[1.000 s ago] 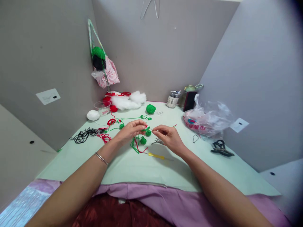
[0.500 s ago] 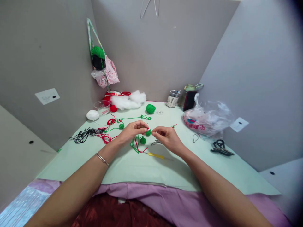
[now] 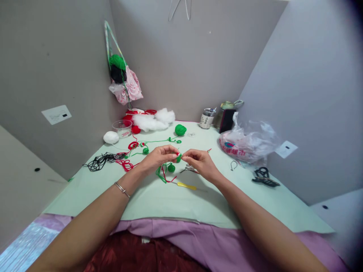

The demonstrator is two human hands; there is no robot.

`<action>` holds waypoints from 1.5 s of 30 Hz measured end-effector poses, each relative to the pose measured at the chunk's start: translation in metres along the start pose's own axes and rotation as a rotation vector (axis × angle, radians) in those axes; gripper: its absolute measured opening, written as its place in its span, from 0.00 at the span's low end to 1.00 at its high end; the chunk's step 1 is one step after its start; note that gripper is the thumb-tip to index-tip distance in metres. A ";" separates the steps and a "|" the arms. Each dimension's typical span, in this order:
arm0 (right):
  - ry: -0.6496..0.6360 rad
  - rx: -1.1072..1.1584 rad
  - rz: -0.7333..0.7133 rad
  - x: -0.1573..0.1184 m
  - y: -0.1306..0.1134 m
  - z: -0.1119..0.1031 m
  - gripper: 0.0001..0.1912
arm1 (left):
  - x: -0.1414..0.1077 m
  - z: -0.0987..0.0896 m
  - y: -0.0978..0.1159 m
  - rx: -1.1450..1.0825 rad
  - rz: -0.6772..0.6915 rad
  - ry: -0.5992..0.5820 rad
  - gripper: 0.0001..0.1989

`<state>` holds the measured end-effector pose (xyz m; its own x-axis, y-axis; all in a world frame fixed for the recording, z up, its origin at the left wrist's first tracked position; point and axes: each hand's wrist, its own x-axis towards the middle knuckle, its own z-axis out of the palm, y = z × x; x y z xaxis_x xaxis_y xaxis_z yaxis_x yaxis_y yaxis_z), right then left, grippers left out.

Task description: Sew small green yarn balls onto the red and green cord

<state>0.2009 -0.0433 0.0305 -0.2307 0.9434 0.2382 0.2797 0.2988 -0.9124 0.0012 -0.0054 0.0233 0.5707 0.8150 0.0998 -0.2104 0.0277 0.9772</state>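
Between my two hands is a small green and red crocheted piece (image 3: 178, 158), held above the middle of the table. My left hand (image 3: 162, 155) pinches its left side between thumb and fingers. From the right, my right hand (image 3: 200, 161) has thumb and fingertips closed at the piece's edge; whether a needle is also in them is too small to tell. Below the hands lie a small green yarn ball (image 3: 171, 168), loose green and red strands, and a crochet hook (image 3: 186, 186) with a yellow handle. Scissors (image 3: 188, 168) lie partly hidden beneath my right hand.
Tangled black yarn (image 3: 105, 161), a white yarn ball (image 3: 111, 137) and a clear cup (image 3: 122, 130) are on the left. White stuffing (image 3: 154, 120) and a green yarn ball (image 3: 180, 130) lie farther back. On the right are a plastic bag (image 3: 245, 145) and a black hair claw (image 3: 265, 177).
The crocheted piece has turned between my fingers, and more of its red and green face shows. My right hand has shifted slightly, exposing more of the scissors.
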 end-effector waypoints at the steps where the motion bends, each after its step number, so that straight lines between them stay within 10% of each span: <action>1: 0.000 0.005 0.001 0.001 0.001 0.000 0.16 | 0.000 0.001 0.000 -0.001 -0.001 0.002 0.12; 45: -0.073 0.052 0.024 0.003 0.007 -0.002 0.11 | 0.002 0.006 -0.005 -0.031 -0.047 0.068 0.13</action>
<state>0.2043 -0.0375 0.0253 -0.2919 0.9368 0.1929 0.2375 0.2664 -0.9342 0.0082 -0.0074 0.0199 0.5251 0.8501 0.0401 -0.2098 0.0836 0.9742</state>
